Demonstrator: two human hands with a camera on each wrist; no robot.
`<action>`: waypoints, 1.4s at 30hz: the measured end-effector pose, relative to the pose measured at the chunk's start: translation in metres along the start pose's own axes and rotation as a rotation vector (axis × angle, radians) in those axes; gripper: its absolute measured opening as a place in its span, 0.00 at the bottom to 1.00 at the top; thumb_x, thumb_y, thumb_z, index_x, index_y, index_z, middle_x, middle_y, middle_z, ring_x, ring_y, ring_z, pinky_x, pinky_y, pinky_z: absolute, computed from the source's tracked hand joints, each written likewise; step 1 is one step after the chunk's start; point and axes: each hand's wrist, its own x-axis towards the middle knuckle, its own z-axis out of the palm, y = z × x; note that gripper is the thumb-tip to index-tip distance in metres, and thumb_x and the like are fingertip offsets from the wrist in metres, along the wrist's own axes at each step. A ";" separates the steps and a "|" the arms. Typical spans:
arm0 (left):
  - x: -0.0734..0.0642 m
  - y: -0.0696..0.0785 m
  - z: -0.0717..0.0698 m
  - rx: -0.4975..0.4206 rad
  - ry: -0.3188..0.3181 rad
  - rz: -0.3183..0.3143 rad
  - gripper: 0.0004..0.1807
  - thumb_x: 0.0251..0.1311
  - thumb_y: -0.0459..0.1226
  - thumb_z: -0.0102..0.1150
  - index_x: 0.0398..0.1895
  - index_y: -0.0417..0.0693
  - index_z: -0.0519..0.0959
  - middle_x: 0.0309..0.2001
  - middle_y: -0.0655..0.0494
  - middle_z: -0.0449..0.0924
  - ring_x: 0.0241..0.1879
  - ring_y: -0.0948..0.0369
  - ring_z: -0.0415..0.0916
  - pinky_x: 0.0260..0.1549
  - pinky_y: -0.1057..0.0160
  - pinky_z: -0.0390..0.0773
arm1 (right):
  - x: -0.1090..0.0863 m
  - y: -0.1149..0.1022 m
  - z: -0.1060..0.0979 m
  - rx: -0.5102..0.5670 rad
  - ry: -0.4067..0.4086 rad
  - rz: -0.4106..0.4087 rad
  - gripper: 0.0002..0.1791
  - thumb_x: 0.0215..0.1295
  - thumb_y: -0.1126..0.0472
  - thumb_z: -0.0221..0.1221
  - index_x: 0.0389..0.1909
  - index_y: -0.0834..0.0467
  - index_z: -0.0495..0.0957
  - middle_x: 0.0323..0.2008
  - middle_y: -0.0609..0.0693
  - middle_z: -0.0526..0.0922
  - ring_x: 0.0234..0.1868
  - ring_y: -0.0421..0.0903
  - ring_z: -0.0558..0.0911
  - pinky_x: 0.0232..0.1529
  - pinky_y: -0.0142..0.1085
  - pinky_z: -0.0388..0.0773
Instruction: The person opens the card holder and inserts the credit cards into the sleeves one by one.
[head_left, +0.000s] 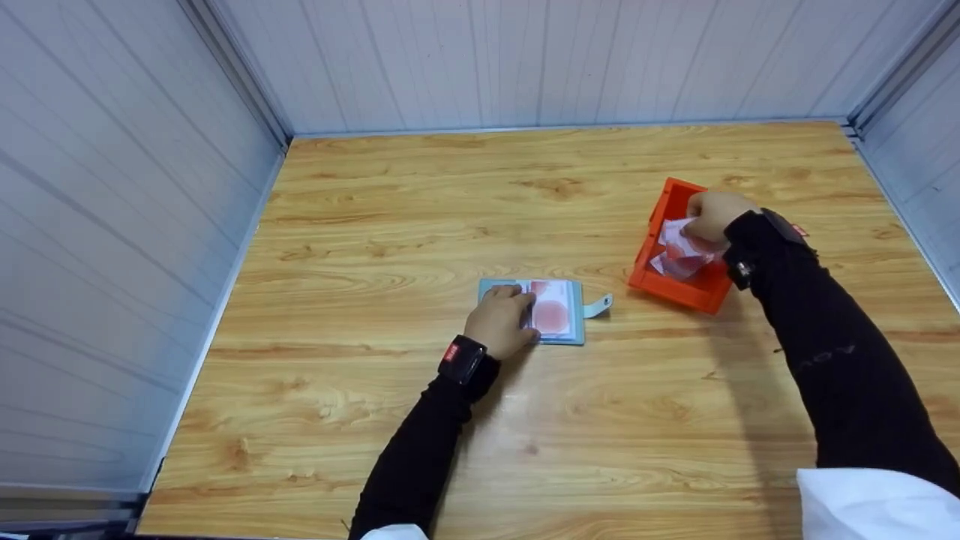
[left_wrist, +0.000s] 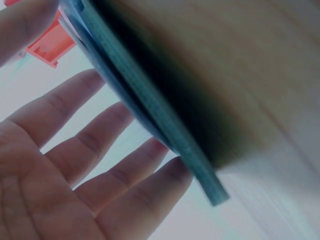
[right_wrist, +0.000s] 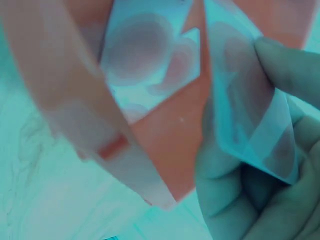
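- From the head, a blue booklet (head_left: 553,300) lies spread near the middle of the tabletop (head_left: 360,262), with its little strap (head_left: 598,306) poking toward the right edge
- The person's left hand (head_left: 499,324) rests on the left part of the booklet, its grip loose and its fingers a bit apart
- An orange bin (head_left: 670,295) sits slantwise between the booklet and the tabletop's right edge, with clear pink-and-white pieces (head_left: 680,262) inside
- The right hand (head_left: 718,217) reaches into the bin
- From the left wrist, the fingertips (left_wrist: 179,169) touch the booklet's side, and part of the bin shows in the top left
- From the right wrist, the right grip is narrow, with thumb and curled fingers pinching one clear piece (right_wrist: 250,110) over the bin, and other pieces with pink circles lie inside
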 end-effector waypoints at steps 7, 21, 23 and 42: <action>0.000 -0.001 0.000 0.000 0.000 -0.003 0.34 0.54 0.44 0.69 0.66 0.47 0.73 0.68 0.44 0.70 0.68 0.47 0.65 0.65 0.50 0.70 | -0.002 -0.013 -0.016 0.191 0.232 0.023 0.15 0.66 0.58 0.51 0.41 0.68 0.74 0.33 0.63 0.75 0.36 0.58 0.73 0.35 0.41 0.64; 0.000 -0.002 0.000 0.011 0.001 -0.011 0.33 0.55 0.44 0.68 0.66 0.48 0.73 0.68 0.46 0.70 0.69 0.48 0.65 0.65 0.50 0.70 | -0.011 -0.067 0.011 0.582 0.335 -0.010 0.18 0.66 0.61 0.49 0.50 0.69 0.74 0.43 0.62 0.80 0.32 0.38 0.74 0.29 0.24 0.71; 0.000 -0.002 -0.001 0.012 -0.001 -0.016 0.34 0.54 0.44 0.69 0.66 0.49 0.73 0.68 0.46 0.70 0.69 0.47 0.64 0.65 0.50 0.70 | -0.013 -0.075 0.019 0.647 0.307 -0.028 0.17 0.66 0.62 0.49 0.50 0.69 0.73 0.42 0.60 0.80 0.31 0.36 0.75 0.28 0.24 0.73; 0.002 -0.001 0.001 0.030 0.005 0.004 0.32 0.54 0.44 0.67 0.65 0.49 0.75 0.67 0.45 0.71 0.68 0.46 0.65 0.64 0.49 0.70 | -0.016 -0.096 0.123 1.020 0.130 -0.033 0.07 0.67 0.68 0.53 0.42 0.66 0.69 0.21 0.40 0.77 0.23 0.32 0.74 0.25 0.24 0.72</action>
